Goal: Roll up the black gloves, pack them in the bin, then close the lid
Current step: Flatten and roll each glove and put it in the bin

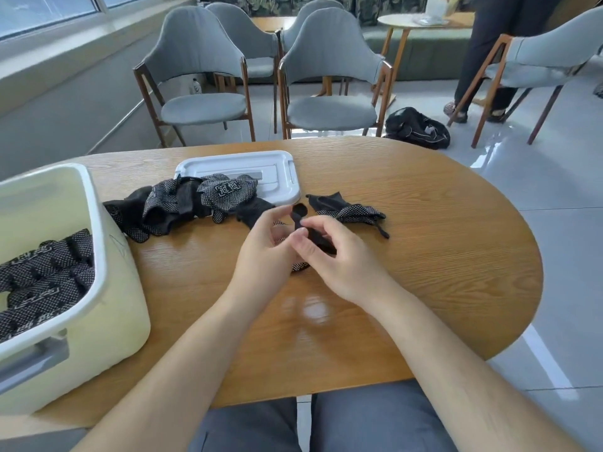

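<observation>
A black glove [318, 238] is bunched between both my hands above the middle of the wooden table [424, 239]. My right hand [332, 259] pinches it with thumb and fingers, and one glove finger sticks up. My left hand [261, 249] curls around its other side. A loose pile of black dotted gloves [195, 200] lies to the left, partly on the white lid [277, 171]. Another glove [349, 208] lies just behind my hands. The pale yellow bin [107, 288] at the left holds several rolled gloves [45, 275].
Grey chairs [326, 76] stand beyond the table's far edge. A black bag [417, 127] lies on the floor, and a person's legs [483, 60] are at the back right. The table's right half is bare wood.
</observation>
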